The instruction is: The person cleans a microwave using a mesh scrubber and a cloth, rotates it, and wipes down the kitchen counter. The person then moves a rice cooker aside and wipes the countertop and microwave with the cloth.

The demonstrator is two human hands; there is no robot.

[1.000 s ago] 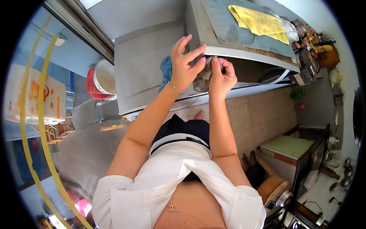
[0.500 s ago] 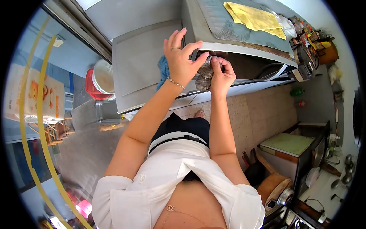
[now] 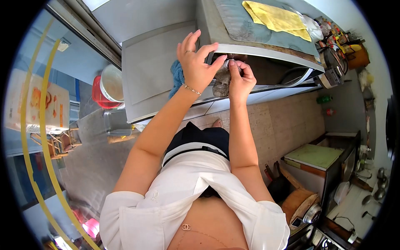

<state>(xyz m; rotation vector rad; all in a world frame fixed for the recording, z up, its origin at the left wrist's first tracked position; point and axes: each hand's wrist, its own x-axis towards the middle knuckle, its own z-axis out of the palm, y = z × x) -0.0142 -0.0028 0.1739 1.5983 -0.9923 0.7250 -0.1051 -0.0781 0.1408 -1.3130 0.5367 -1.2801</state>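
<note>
A grey-brown mesh-like cloth (image 3: 222, 79) hangs from my right hand (image 3: 241, 81), pinched between thumb and fingers. My left hand (image 3: 198, 62), with a ring and a bracelet, has its fingers spread. Its thumb and index finger are by the left end of a silver-edged appliance door (image 3: 271, 53), with the thumb tip close to the cloth. Behind the door's edge is a dark opening (image 3: 266, 68) with a pale curved strip at its right. A blue cloth (image 3: 177, 79) lies on the grey counter (image 3: 148, 71), partly hidden by my left wrist.
A yellow cloth (image 3: 277, 20) lies on a blue-grey mat (image 3: 237, 25) atop the appliance. At left stand a white basket (image 3: 111, 83), a red basin (image 3: 98, 93) and a printed box (image 3: 48, 104). A green-topped cabinet (image 3: 314, 157) and pans (image 3: 278, 185) are at lower right.
Both hands and the cloth appear slightly further left in view, as does the appliance. My right hand keeps its pinch on the cloth, and my left fingers stay spread.
</note>
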